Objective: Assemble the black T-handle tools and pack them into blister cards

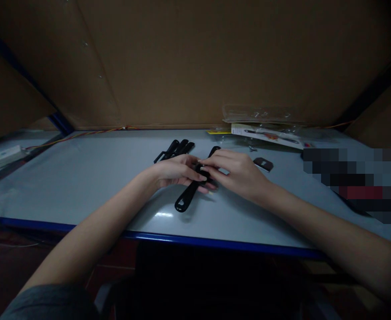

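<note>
A long black plastic handle (186, 197) with a hanging hole in its near end lies angled across the table, its far end inside my hands. My left hand (178, 171) grips it from the left. My right hand (235, 172) closes on its upper part from the right, and the fingers of both hands meet there and hide the middle. Behind my left hand lies a bundle of similar black handles (175, 149). A small black flat piece (263, 164) with a pale slot rests just beyond my right hand.
A light grey table (82, 191) with a blue front edge holds everything. At the back lie a printed product card (265, 135) and a clear plastic blister pack (258, 114). A thin coloured wire (78, 135) runs along the back. A pixelated patch (352, 182) hides the right side.
</note>
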